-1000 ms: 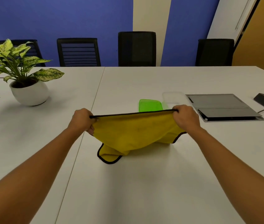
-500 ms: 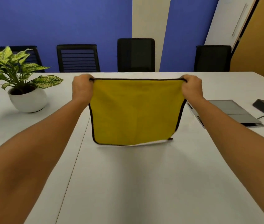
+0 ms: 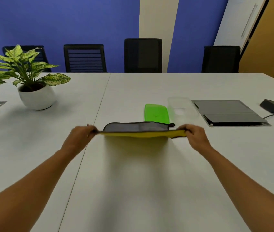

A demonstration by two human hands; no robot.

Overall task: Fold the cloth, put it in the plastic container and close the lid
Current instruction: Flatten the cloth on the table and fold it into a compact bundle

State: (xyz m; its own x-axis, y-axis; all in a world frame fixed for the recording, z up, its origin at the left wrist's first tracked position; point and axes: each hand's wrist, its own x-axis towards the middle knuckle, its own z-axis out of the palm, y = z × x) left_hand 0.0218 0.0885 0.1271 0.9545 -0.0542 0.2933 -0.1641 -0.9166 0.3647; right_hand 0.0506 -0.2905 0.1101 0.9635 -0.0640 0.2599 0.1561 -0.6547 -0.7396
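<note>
1. The left hand [image 3: 81, 136] is pinched shut on the left end of the yellow microfibre cloth with the grey underside and dark piped edge [image 3: 139, 131]; the hand is blurred, so the exact finger placement cannot be made out.
2. The right hand [image 3: 194, 135] is likewise closed on the right end of the cloth, fingers curled over the edge.
3. Between the two hands the cloth is stretched out nearly flat and level above the white bench [image 3: 132, 181], seen almost edge-on: a thin yellow band nearest the person, the grey face showing beyond it, and a small hanging loop at the far right corner.
4. Handling, as a judgement: the cloth looks light, soft and limp, with no stiffness of its own. It keeps this shape only because both ends are held taut, and would sag or crumple if either hand let go.
5. It is not fragile and the napped surface should not be slippery, so a light pinch suffices. Corners and the piped edge are the best places to hold, since they let edges be matched for a neat fold.
6. Just beyond the cloth, the bright green flat plastic lid [image 3: 156, 113] lies on the bench, off its box.
7. Just beside the lid, to its right, sits the clear rectangular plastic container [image 3: 182, 108], open and apparently empty. It looks small, so the cloth probably needs several folds to fit.
</note>
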